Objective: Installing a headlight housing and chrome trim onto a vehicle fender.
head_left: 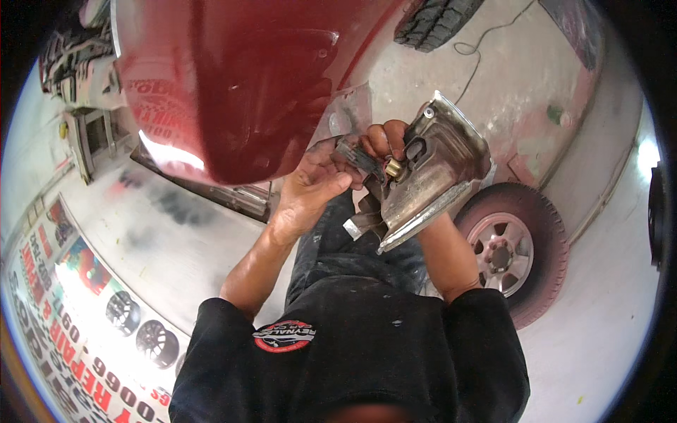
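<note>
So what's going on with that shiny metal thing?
Someone in a black shirt is holding up a shiny housing, maybe from a car lamp, with the right hand. The left hand is at a small dark part beside a brass-coloured piece. A red car panel is ahead to the left, and a wheel is off to the right.

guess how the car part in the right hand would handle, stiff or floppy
The car part is probably stiff: its moulded shell shows no sag in the right hand. Its uneven outline suggests it could tip or rock when set down. The shiny rim may feel slippery.
</note>
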Tool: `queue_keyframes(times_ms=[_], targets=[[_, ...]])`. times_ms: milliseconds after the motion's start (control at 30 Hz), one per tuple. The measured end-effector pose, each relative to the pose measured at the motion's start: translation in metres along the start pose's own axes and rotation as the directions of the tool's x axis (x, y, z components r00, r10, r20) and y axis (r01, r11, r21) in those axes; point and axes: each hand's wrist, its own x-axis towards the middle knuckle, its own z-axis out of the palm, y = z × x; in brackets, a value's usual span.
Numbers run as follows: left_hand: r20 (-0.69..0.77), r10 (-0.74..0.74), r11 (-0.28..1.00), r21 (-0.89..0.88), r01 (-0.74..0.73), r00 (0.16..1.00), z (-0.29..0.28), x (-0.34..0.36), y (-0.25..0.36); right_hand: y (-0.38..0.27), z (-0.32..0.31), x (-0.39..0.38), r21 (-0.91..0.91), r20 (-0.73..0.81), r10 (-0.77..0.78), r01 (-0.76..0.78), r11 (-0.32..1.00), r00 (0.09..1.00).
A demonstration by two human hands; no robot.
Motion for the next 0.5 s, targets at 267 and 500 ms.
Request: queue_keyframes(times_ms=[267,500], targets=[[-0.078,-0.002,0.977,-0.213,-0.015,0.997,0.004,-0.019,-0.005,-0.002,-0.005,0.001,-0.568,0.08,-0.09,0.12,0.814,0.993],[-0.133,-0.008,0.971,-0.24,-0.025,0.991,0.002,-0.025,-0.006,0.005,0.024,-0.002,-0.916,0.18,-0.102,0.204,0.346,0.978]])
